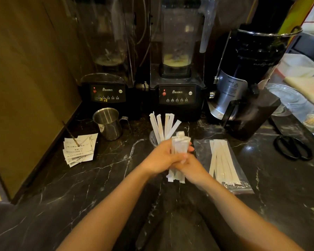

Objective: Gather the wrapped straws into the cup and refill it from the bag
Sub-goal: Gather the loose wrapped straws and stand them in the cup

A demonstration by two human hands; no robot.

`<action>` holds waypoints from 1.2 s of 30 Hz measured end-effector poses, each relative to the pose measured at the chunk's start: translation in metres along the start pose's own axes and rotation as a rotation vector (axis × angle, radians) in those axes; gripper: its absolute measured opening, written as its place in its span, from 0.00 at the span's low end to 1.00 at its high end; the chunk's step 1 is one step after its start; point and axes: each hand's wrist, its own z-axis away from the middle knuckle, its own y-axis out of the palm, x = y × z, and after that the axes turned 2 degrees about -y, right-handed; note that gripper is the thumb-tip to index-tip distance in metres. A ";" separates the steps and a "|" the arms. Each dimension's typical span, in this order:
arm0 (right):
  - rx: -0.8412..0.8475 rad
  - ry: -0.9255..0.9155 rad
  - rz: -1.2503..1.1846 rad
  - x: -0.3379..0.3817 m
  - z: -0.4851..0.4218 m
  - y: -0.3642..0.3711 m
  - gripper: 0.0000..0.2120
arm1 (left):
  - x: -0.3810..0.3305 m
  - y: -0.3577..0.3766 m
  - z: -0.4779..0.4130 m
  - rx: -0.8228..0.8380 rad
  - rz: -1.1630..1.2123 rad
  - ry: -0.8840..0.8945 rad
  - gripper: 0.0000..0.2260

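Note:
A bundle of white wrapped straws (179, 147) stands nearly upright above the dark marble counter, gripped by both hands. My left hand (163, 156) wraps its upper half, and my right hand (192, 169) clasps its lower half. Just behind the hands sits a clear plastic cup (153, 139) with several wrapped straws (164, 125) fanning out of it. To the right lies a clear plastic bag (225, 165) flat on the counter, with several wrapped straws still inside.
Two black blenders (178, 95) stand at the back, with a juicer (243, 84) on the right. A steel pitcher (108, 124) and a pile of paper receipts (79, 151) lie at the left. Black scissors (294, 150) rest at the far right.

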 end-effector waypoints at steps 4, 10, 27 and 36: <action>-0.008 -0.121 -0.017 0.042 -0.011 -0.019 0.11 | -0.050 -0.018 -0.005 -0.039 -0.059 0.094 0.12; -0.022 -0.257 -0.045 0.091 -0.052 -0.039 0.10 | -0.106 -0.050 -0.026 -0.154 -0.131 0.239 0.08; -0.004 -0.036 0.022 0.033 -0.115 -0.018 0.19 | -0.023 -0.081 -0.064 -0.307 -0.157 0.053 0.11; -0.104 -0.114 0.249 0.022 -0.112 -0.021 0.28 | -0.002 -0.069 -0.061 -0.350 -0.411 0.088 0.17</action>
